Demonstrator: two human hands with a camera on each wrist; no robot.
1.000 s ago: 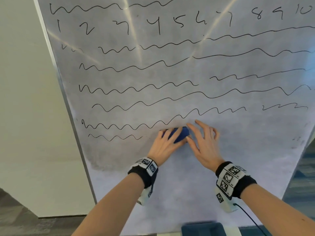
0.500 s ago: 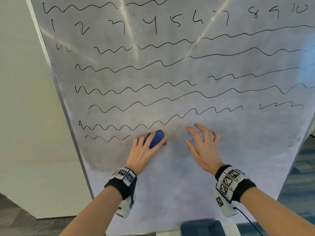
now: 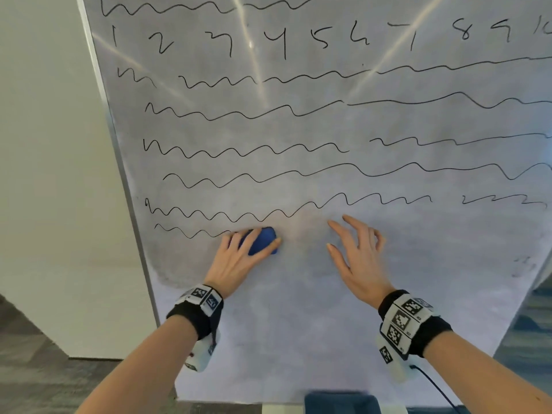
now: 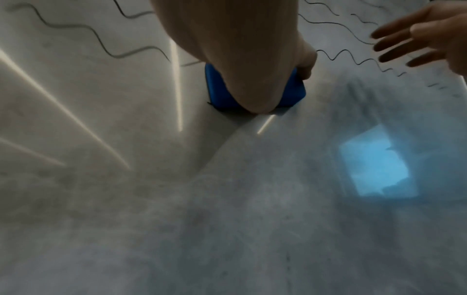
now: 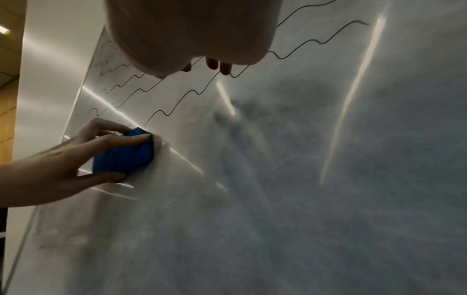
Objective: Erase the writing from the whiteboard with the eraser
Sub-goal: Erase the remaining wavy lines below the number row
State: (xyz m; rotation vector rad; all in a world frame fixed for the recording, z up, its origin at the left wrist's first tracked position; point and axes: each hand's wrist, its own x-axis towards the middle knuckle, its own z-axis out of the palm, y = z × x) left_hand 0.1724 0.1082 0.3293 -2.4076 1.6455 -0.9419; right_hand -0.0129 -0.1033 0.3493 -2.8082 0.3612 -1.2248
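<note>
Two hands work at the whiteboard (image 3: 298, 339), which carries a row of numerals and several wavy lines. At the left, the lowest wavy line (image 3: 191, 231) ends at the blue eraser (image 3: 263, 240), which the left hand (image 3: 239, 261) grips and presses flat against the board. To its right, well apart, the right hand (image 3: 358, 258) is spread with fingers relaxed, holding nothing.

Blue block eraser (image 3: 263, 241) on grey-smudged white whiteboard (image 3: 298, 324); black wavy lines and numerals (image 3: 283, 43) above eraser; black-and-white checkered wristbands (image 3: 403, 321).
</note>
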